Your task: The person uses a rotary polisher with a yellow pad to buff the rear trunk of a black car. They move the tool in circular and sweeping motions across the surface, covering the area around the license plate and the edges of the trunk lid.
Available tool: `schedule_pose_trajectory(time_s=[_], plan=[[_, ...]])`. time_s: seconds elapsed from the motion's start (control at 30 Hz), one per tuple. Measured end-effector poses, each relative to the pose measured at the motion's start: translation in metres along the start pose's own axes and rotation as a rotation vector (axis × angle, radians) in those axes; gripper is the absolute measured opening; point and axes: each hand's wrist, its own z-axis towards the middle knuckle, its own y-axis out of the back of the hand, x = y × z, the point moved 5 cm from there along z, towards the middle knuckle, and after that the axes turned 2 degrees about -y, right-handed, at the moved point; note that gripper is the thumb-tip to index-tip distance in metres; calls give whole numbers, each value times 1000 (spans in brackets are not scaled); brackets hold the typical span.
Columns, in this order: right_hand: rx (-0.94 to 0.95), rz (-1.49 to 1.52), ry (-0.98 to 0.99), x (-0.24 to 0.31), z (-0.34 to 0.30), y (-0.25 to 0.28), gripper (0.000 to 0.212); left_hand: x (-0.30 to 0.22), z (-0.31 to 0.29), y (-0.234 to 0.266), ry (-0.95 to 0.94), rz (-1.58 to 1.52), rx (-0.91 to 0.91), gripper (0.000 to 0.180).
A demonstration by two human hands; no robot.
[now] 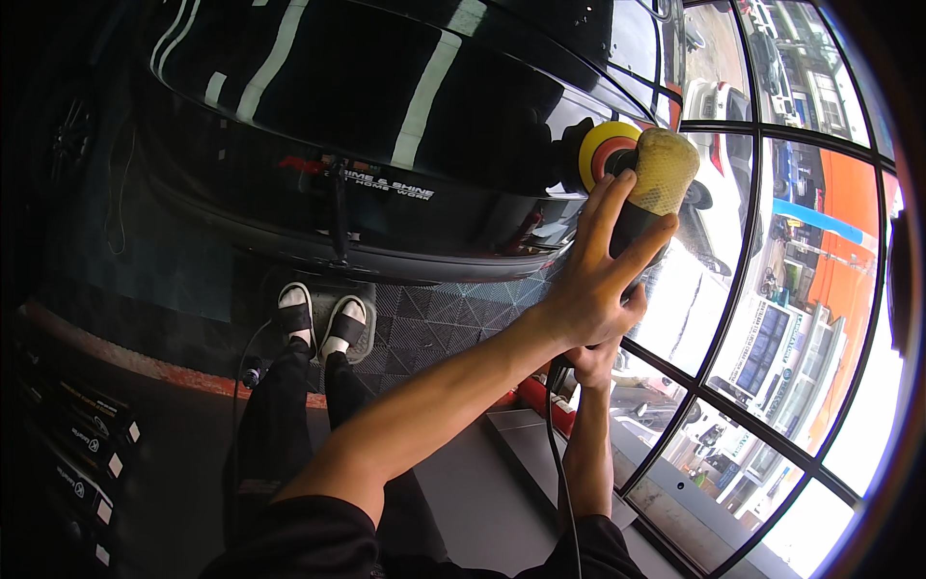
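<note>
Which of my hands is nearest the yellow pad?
Your left hand, higher on the polisher; your right hand sits lower, by the black cord, further from the pad.

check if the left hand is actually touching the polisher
Touching. The head view shows it: the fingers of the left hand lie spread over the dark body of the polisher, with no gap visible.

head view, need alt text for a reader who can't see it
A person's bare hands hold a corded polisher, its yellow pad beside a glossy black car. Sandalled feet stand near the car, and large windows fill the right side.
</note>
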Motion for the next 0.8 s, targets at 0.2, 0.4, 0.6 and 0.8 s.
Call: schedule_pose_trajectory(time_s=[0.2, 0.4, 0.6, 0.8], plan=[[-41, -35, 59, 9, -13, -11, 94, -16, -19, 21, 16, 81, -8, 91], [27, -20, -121, 7, -2, 7, 107, -3, 11, -13, 49, 17, 28, 92], [63, 197, -181, 38, -24, -23, 92, -30, 11, 12, 150, 208, 124, 81], [279, 539, -442, 89, -57, -67, 118, -78, 35, 85, 121, 371, 361, 70]])
